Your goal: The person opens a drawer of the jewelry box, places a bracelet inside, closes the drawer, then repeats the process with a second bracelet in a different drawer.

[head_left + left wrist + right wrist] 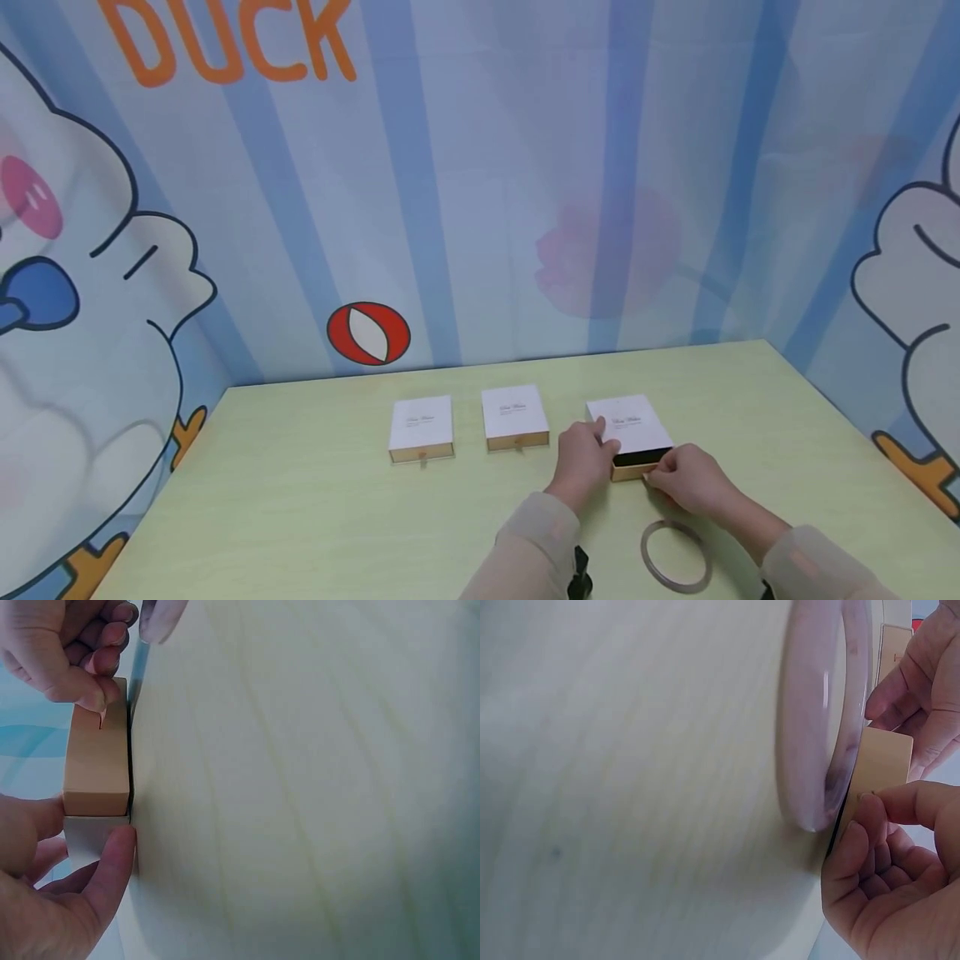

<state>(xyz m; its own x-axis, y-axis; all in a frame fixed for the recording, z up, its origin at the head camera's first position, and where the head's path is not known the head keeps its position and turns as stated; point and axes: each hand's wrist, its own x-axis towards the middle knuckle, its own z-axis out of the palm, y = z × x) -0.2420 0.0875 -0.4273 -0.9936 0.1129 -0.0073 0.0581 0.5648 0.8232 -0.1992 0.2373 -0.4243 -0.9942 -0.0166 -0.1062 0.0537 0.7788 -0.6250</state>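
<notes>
A white-topped drawer box (pixel 628 423) with small dark lettering sits at the right of the table. Its tan drawer (pixel 97 761) is partly out of the sleeve, and a strip of black interior shows. My left hand (pixel 583 461) grips the sleeve at its left side, thumb and fingers on opposite sides in the left wrist view. With thumb and forefinger, my right hand (pixel 690 479) pinches the small ribbon pull tab (pixel 103 718) on the drawer front. A pale pinkish, glossy bangle (pixel 806 712) lies flat on the table just in front of the right hand.
Two similar boxes, one at the left (pixel 422 425) and one in the middle (pixel 514 414), stand shut on the pale green-yellow table (pixel 300 517). Behind the table hangs a blue striped cartoon backdrop (pixel 495 167).
</notes>
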